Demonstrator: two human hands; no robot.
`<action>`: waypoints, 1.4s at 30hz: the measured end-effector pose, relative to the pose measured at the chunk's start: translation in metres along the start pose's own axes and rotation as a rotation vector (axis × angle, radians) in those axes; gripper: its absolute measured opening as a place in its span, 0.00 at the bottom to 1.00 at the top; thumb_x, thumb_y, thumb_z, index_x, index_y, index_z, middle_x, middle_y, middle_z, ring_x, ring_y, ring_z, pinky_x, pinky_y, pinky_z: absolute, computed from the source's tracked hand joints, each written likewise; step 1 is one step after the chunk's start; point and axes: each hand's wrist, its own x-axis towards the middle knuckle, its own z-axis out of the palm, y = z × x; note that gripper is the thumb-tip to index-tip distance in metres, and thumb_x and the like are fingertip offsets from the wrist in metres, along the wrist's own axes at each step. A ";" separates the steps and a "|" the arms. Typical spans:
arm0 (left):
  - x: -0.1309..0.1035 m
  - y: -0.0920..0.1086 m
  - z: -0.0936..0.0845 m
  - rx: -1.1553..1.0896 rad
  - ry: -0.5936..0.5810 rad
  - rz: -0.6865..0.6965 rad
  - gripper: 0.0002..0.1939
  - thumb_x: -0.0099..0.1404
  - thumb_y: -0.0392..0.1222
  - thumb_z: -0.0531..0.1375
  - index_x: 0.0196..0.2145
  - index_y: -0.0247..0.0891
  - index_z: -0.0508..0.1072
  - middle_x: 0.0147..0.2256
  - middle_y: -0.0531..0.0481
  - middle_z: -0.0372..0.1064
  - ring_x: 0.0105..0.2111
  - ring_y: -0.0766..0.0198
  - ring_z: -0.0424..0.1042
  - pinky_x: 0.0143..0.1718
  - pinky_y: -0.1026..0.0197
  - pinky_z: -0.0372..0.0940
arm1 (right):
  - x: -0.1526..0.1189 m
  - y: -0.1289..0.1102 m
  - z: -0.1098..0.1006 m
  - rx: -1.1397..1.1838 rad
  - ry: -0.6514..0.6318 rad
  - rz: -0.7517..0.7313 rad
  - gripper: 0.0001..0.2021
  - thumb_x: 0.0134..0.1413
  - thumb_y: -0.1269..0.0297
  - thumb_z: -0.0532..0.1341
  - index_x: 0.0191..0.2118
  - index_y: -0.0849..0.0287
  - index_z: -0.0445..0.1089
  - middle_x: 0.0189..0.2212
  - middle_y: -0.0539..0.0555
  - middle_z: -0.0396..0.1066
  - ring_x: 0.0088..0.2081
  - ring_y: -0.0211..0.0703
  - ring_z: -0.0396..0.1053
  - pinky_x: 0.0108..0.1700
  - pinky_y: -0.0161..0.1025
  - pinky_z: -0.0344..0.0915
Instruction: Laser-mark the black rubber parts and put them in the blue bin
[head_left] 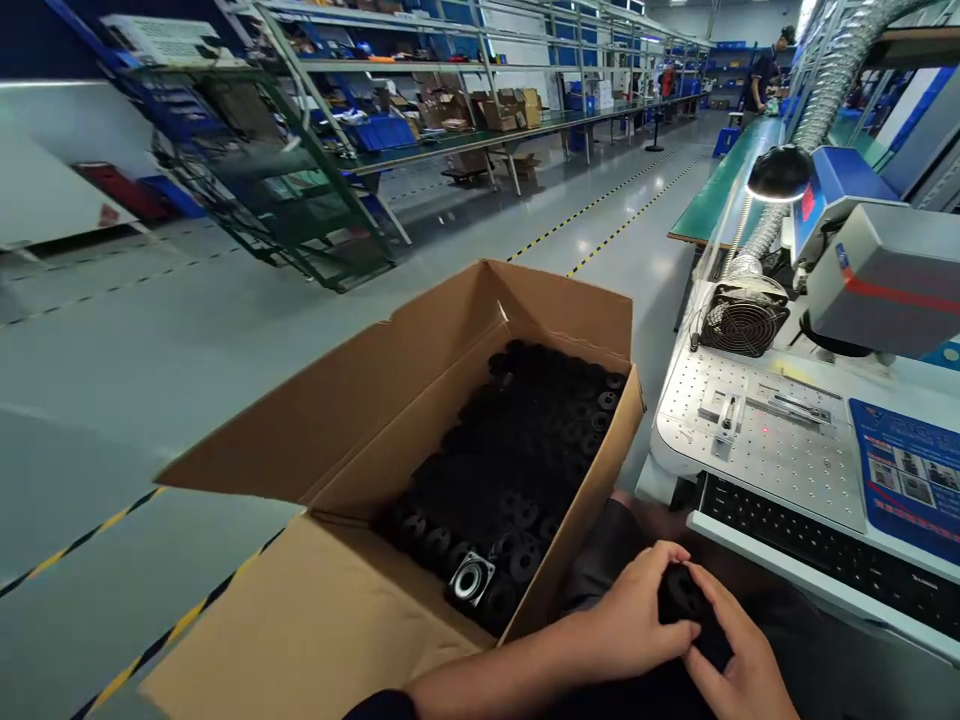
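My left hand (631, 612) and right hand (750, 655) clamp a black part (681, 592) between them, right of the carton (397, 385); smooth sides slipping under uneven pressure could drop it

Gray floor (247, 360) w/ yellow-black tape; shelving (450, 65) along bkgd bench (442, 150).

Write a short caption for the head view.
Left hand and right hand hold a round black part beside an open cardboard box of black parts.
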 end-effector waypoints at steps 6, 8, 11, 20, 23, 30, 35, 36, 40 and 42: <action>-0.002 -0.002 0.008 -0.007 0.093 0.061 0.38 0.51 0.37 0.68 0.58 0.43 0.61 0.59 0.40 0.60 0.58 0.49 0.63 0.62 0.47 0.62 | 0.001 0.021 -0.001 0.052 0.040 0.085 0.30 0.53 0.54 0.67 0.62 0.38 0.66 0.61 0.54 0.69 0.61 0.69 0.67 0.58 0.68 0.71; -0.003 -0.003 0.008 -0.007 0.125 0.091 0.37 0.51 0.37 0.67 0.58 0.41 0.61 0.59 0.39 0.60 0.59 0.49 0.62 0.63 0.46 0.60 | 0.007 0.023 0.000 0.093 -0.001 0.124 0.29 0.52 0.53 0.67 0.61 0.39 0.67 0.60 0.54 0.70 0.60 0.70 0.68 0.57 0.68 0.72; -0.004 -0.007 0.007 -0.001 0.121 0.082 0.36 0.52 0.36 0.66 0.58 0.39 0.61 0.58 0.38 0.62 0.59 0.48 0.64 0.64 0.45 0.60 | 0.020 0.016 0.002 0.180 -0.048 0.186 0.29 0.48 0.55 0.69 0.59 0.43 0.69 0.57 0.56 0.72 0.57 0.68 0.71 0.54 0.62 0.75; 0.002 -0.023 -0.007 0.052 0.057 0.182 0.39 0.64 0.42 0.63 0.69 0.47 0.52 0.68 0.39 0.54 0.68 0.46 0.56 0.69 0.40 0.54 | 0.062 -0.051 -0.015 0.258 -0.182 0.242 0.26 0.40 0.59 0.73 0.48 0.55 0.72 0.43 0.53 0.76 0.45 0.55 0.74 0.49 0.49 0.72; 0.008 -0.024 -0.024 0.131 0.118 0.292 0.37 0.67 0.47 0.63 0.69 0.51 0.53 0.69 0.41 0.53 0.67 0.46 0.58 0.68 0.41 0.58 | 0.080 -0.056 -0.040 0.099 -0.041 0.226 0.26 0.41 0.60 0.73 0.49 0.54 0.71 0.45 0.54 0.76 0.46 0.54 0.73 0.51 0.49 0.70; 0.028 -0.094 -0.093 0.583 0.688 0.207 0.30 0.66 0.55 0.59 0.61 0.38 0.65 0.63 0.34 0.62 0.64 0.40 0.61 0.65 0.34 0.59 | 0.177 -0.012 -0.130 -0.307 0.376 0.129 0.28 0.48 0.52 0.68 0.54 0.57 0.68 0.51 0.59 0.73 0.49 0.57 0.70 0.54 0.53 0.67; 0.031 -0.136 -0.098 0.708 0.623 -0.034 0.33 0.66 0.54 0.54 0.61 0.29 0.65 0.60 0.29 0.65 0.61 0.38 0.65 0.60 0.37 0.64 | 0.228 0.020 -0.152 -0.390 0.365 0.173 0.31 0.46 0.54 0.67 0.57 0.57 0.68 0.54 0.60 0.72 0.51 0.56 0.70 0.56 0.51 0.66; 0.031 -0.135 -0.097 0.722 0.597 -0.058 0.33 0.67 0.53 0.53 0.63 0.29 0.64 0.60 0.29 0.65 0.61 0.40 0.64 0.60 0.39 0.65 | 0.234 0.023 -0.152 -0.409 0.358 0.174 0.32 0.46 0.54 0.66 0.58 0.57 0.68 0.55 0.60 0.72 0.51 0.56 0.70 0.56 0.51 0.65; 0.034 -0.125 -0.095 0.766 0.528 -0.140 0.33 0.68 0.48 0.50 0.65 0.26 0.61 0.61 0.29 0.64 0.62 0.42 0.64 0.59 0.42 0.64 | 0.250 0.028 -0.149 -0.476 0.343 0.199 0.36 0.47 0.52 0.64 0.63 0.60 0.66 0.55 0.62 0.72 0.47 0.54 0.72 0.56 0.50 0.65; 0.035 -0.125 -0.096 0.761 0.502 -0.151 0.34 0.68 0.47 0.50 0.65 0.23 0.60 0.61 0.28 0.63 0.62 0.42 0.63 0.60 0.43 0.63 | 0.255 0.028 -0.149 -0.491 0.336 0.208 0.37 0.48 0.52 0.64 0.64 0.60 0.65 0.53 0.62 0.73 0.47 0.54 0.72 0.56 0.51 0.65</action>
